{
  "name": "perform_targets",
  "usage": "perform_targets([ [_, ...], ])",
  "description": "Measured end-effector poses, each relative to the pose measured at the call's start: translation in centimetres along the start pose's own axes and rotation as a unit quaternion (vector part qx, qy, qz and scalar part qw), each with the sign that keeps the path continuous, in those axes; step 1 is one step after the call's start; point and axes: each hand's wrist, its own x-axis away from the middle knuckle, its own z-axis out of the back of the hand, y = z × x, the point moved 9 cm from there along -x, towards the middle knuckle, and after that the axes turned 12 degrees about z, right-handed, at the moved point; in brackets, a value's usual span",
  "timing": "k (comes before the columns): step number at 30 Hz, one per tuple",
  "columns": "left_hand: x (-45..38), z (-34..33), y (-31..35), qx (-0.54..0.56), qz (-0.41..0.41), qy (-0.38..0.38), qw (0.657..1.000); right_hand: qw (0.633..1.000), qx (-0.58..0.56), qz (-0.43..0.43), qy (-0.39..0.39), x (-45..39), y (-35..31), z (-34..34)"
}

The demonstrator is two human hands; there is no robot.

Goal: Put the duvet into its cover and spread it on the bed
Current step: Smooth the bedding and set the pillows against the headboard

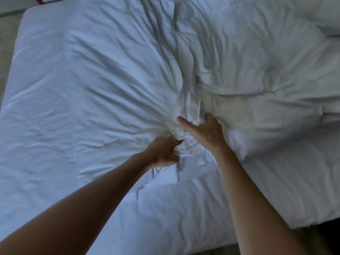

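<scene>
Two bare hands were at work on one big bed (33,126). One white cover (114,85) lay over the left and middle of the bed, full of wrinkles that all ran toward one bunched spot in the middle. One puffy white duvet (266,111) lay on the right side, lumpy and folded, with its near corner just beside the bunched cloth.

The left hand (163,153) had its fingers curled tight around the bunch of cover cloth and was gripping it. The right hand (206,129) lay on the same bunch, just above the left hand. Its thumb stuck out straight to the left, and its fingers bent down into the cloth where cover and duvet met. I could not tell if those fingers were holding the cloth or only pushing on it.

One pillow (322,13) showed at the top right corner, only partly seen.

Along the left side the bed's edge was plain to see, with a strip of floor (7,52) beside it. At the top left one thin red line (39,0) crossed the floor. The near edge of the bed ran along the bottom, with a bit more floor under the arms. The near part of the bed, between the two arms, was flat sheet.
</scene>
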Motion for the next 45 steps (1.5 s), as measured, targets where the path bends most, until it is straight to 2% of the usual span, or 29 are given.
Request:
perform_targets([
  [1, 0.1, -0.4, -0.4, -0.011, 0.007, -0.009, 1.000, 0.996, 0.072, 0.017, -0.046, -0.2, -0.9, -1.2],
  [3, 0.3, -0.9, -0.7, -0.045, 0.015, -0.018, 0.999, 0.984, 0.154, 0.025, -0.089, -0.6, -1.5, -2.9],
  [7, 1.5, -0.4, -0.5, -0.054, -0.011, -0.015, 0.998, 0.983, 0.175, 0.018, -0.050, -0.2, -0.9, -2.4],
  [8, 2.1, 0.6, -0.3, -0.063, -0.018, 0.032, 0.997, 0.981, 0.191, 0.036, -0.026, -0.1, -1.1, -1.6],
  [9, 2.8, 2.2, 0.0, -0.072, -0.039, 0.116, 0.990, 0.977, 0.209, 0.051, 0.004, 0.1, -1.2, -0.4],
  [11, 4.9, 5.8, 0.1, -0.081, -0.086, 0.310, 0.943, 0.973, 0.225, 0.037, 0.045, 0.4, -0.5, 2.2],
  [12, 5.6, 7.0, -0.8, -0.092, -0.080, 0.379, 0.917, 0.975, 0.218, 0.003, 0.048, 0.3, 0.7, 3.2],
  [13, 5.4, 7.9, -2.6, -0.113, -0.035, 0.412, 0.904, 0.976, 0.212, -0.033, 0.041, 0.0, 2.1, 3.8],
  [14, 4.5, 8.3, -5.0, -0.128, 0.034, 0.394, 0.910, 0.976, 0.210, -0.056, 0.030, -0.3, 3.2, 3.8],
  [16, 2.1, 6.7, -9.5, -0.135, 0.139, 0.260, 0.946, 0.974, 0.218, -0.064, 0.020, -0.8, 3.6, 2.8],
  [18, 0.0, 4.2, -11.5, -0.144, 0.168, 0.138, 0.965, 0.972, 0.231, -0.042, 0.014, -1.2, 3.1, 1.3],
  [20, -1.2, 2.9, -12.2, -0.143, 0.180, 0.071, 0.971, 0.951, 0.309, -0.001, 0.010, -1.0, 1.9, -0.6],
  [22, -1.8, 2.1, -12.5, -0.149, 0.186, 0.037, 0.970, 0.881, 0.453, 0.117, 0.066, -0.1, -0.8, -1.8],
  [24, -2.1, 1.6, -12.5, -0.169, 0.178, 0.012, 0.969, 0.791, 0.526, 0.302, 0.085, 1.7, -4.0, -3.7],
  [25, -2.2, 1.5, -12.3, -0.185, 0.166, -0.009, 0.969, 0.761, 0.544, 0.353, 0.026, 2.2, -3.8, -5.0],
  [26, -2.1, 1.5, -12.2, -0.197, 0.153, -0.036, 0.968, 0.744, 0.563, 0.357, -0.047, 2.2, -2.7, -5.7],
  [28, -1.3, 1.7, -12.1, -0.231, 0.133, -0.109, 0.958, 0.737, 0.607, 0.227, -0.190, 0.9, 0.7, -5.3],
  [29, -1.0, 2.0, -12.3, -0.257, 0.133, -0.133, 0.948, 0.730, 0.624, 0.166, -0.223, 0.0, 1.9, -4.8],
  [31, -0.4, 2.7, -13.2, -0.302, 0.164, -0.151, 0.927, 0.720, 0.627, 0.111, -0.276, -1.4, 2.2, -5.2],
  [34, -0.3, 2.1, -13.8, -0.285, 0.165, -0.146, 0.933, 0.727, 0.589, 0.086, -0.342, -3.4, 2.4, -6.8],
  [38, -2.0, 0.2, -15.1, -0.263, 0.166, -0.126, 0.942, 0.654, 0.604, 0.075, -0.449, -5.4, 3.1, -7.2],
  [41, -3.2, 0.1, -14.8, -0.292, 0.123, -0.161, 0.935, 0.589, 0.625, 0.043, -0.510, -5.8, 0.8, -7.6],
  [42, -3.4, 0.9, -14.3, -0.305, 0.093, -0.171, 0.932, 0.583, 0.629, 0.043, -0.512, -5.9, -0.8, -8.1],
  [43, -3.7, 2.3, -13.9, -0.313, 0.062, -0.162, 0.934, 0.593, 0.630, 0.064, -0.497, -6.3, -2.7, -8.8],
  [45, -4.3, 6.9, -12.9, -0.311, 0.006, -0.070, 0.948, 0.639, 0.628, 0.156, -0.416, -7.8, -7.5, -10.2],
])
